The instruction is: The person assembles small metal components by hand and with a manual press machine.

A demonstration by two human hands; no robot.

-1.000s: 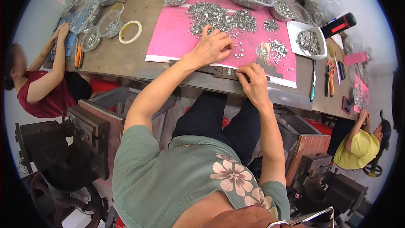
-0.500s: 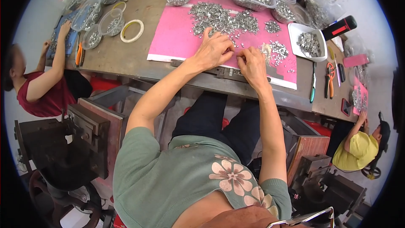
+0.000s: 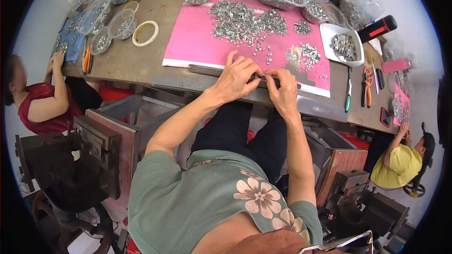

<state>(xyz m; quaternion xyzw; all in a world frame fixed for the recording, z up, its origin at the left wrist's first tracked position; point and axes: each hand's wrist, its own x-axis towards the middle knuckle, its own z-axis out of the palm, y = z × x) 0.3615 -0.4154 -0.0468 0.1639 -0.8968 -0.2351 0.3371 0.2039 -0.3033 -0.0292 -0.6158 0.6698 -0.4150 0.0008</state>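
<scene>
At the near edge of the bench, my left hand (image 3: 237, 79) and my right hand (image 3: 283, 90) meet over a dark metal bar (image 3: 205, 70). Thumb and fingers of each hand are pinched together, fingertips almost touching. Whatever is between them is too small and covered to name. Beyond my hands, a large heap of small silvery metal pieces (image 3: 233, 21) lies on a pink mat (image 3: 186, 42). Several single pieces are scattered between heap and bar. To the right sit a small pile of shiny pieces (image 3: 310, 55) and a patch of thin pale pieces (image 3: 293, 57).
Behind the mat stands a clear tub of metal pieces (image 3: 278, 3); a white tray (image 3: 325, 42) is at its right. Orange-handled pliers (image 3: 367, 84) and a teal-handled tool (image 3: 349, 91) lie farther right. A tape roll (image 3: 135, 37) is at left. Co-workers sit on both sides.
Both hands have drawn back toward me, from the mat's front part to the metal bar at the bench edge. The co-worker at left has lowered an arm.
</scene>
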